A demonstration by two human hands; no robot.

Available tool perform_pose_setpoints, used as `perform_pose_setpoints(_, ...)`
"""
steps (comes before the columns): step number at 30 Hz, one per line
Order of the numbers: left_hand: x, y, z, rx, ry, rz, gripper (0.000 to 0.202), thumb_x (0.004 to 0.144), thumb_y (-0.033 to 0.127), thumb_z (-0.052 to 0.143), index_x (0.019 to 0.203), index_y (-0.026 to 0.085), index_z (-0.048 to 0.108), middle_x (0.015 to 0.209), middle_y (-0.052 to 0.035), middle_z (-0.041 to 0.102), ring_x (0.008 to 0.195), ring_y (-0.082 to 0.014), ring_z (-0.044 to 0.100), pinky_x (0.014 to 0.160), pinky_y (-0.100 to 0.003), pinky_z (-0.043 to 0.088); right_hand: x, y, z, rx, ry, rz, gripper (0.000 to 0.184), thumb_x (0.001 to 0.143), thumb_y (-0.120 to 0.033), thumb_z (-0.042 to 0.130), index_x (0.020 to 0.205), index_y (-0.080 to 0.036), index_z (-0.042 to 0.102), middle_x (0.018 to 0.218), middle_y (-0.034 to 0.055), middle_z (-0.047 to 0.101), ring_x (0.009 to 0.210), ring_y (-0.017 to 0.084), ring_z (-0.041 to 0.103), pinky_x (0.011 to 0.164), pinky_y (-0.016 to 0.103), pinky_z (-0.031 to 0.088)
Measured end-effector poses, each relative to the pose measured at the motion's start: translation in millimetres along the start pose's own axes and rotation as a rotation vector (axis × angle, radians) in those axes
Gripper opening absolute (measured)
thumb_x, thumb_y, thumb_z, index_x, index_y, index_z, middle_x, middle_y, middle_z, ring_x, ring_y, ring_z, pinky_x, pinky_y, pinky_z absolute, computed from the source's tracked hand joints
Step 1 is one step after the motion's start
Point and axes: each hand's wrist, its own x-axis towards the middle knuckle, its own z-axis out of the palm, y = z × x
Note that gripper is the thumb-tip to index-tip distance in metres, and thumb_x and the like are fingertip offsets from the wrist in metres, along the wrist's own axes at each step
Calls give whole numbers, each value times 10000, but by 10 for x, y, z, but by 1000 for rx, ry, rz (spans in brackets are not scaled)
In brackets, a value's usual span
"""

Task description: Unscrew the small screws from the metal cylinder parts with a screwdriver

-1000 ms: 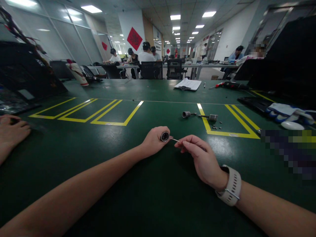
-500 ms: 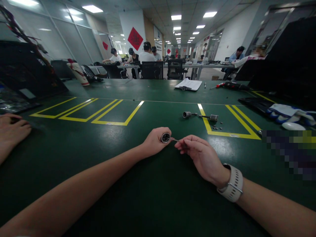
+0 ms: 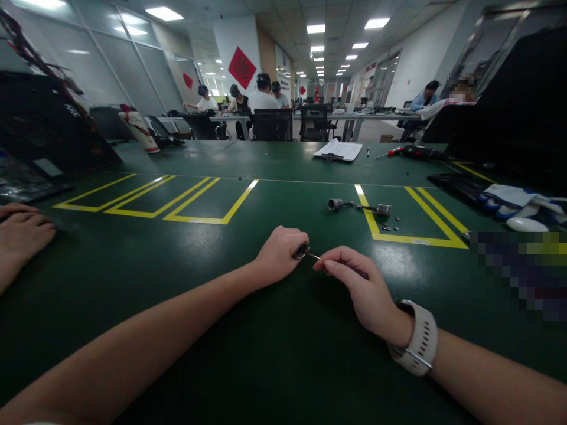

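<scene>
Metal cylinder [image 3: 301, 251], round-mouthed, shiny-rimmed (dark inside)

— Lit how?
— By flat, bright ceiling panels [image 3: 376, 23] in rows stretching far back.
— And to the left?
— Glass-panelled partition [image 3: 110, 71], then white pillar [image 3: 224, 38] with red diamond-shaped sign [image 3: 242, 68].
— To the right?
— White wall [image 3: 416, 59].
— Between?
— Black chairs [image 3: 272, 125] along a pale, farther worktop [image 3: 381, 117], beyond the green worktop [image 3: 274, 372] in front.

The tabletop [image 3: 248, 330] is dark green with yellow tape outlines [image 3: 197, 221]; at frame centre, the metal cup [image 3: 301, 251] is grey and the thin tool [image 3: 314, 256] silvery; lower right, a watch strap [image 3: 424, 342] is off-white with dark slots; upper centre, a diamond sign [image 3: 242, 68] is red
</scene>
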Motion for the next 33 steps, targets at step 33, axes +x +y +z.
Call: perform_pose_setpoints(33, 0, -11, -24, -294, 73, -78, 177, 792, 261, 561, 670, 160, 481, 645, 31, 503, 593, -103, 467, 582, -230, 357, 106, 37, -16, 549, -1, 203, 130, 775, -213, 552, 721, -174, 664, 765, 44, 667, 710, 160, 560, 672, 309, 408)
